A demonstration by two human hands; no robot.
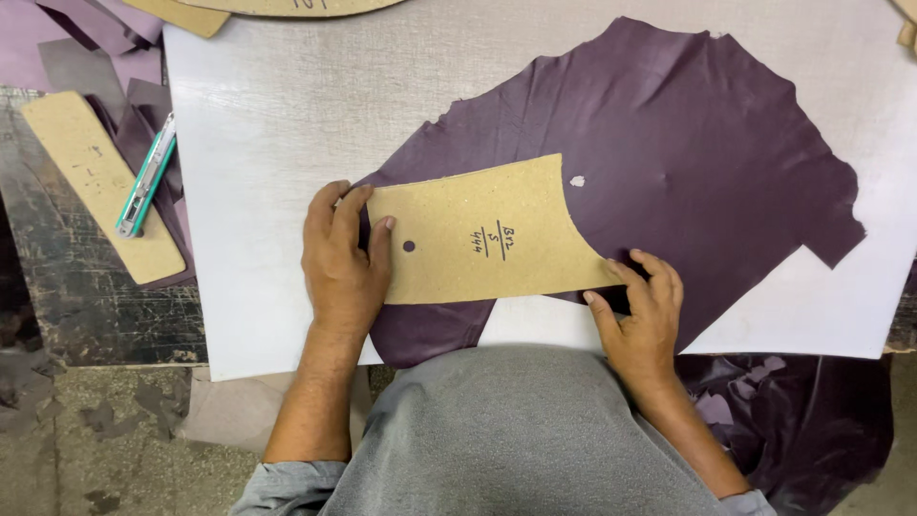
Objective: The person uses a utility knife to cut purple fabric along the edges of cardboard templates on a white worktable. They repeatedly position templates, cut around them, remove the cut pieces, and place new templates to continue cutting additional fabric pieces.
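Observation:
A tan cardboard template (487, 234) with a small punched hole and handwritten marks lies on a dark purple leather piece (688, 143), which is spread over a white cutting board (277, 124). My left hand (342, 263) lies flat over the template's left end and presses it down. My right hand (645, 315) is curled on the leather at the template's lower right corner, thumb against the template's edge. Whether it pinches the leather is unclear.
A teal and white utility knife (146, 177) rests on a second long cardboard template (95, 182) left of the board, over purple leather scraps (143, 124). A dark worn table (76, 306) lies beneath. More dark leather (812, 420) hangs at the lower right.

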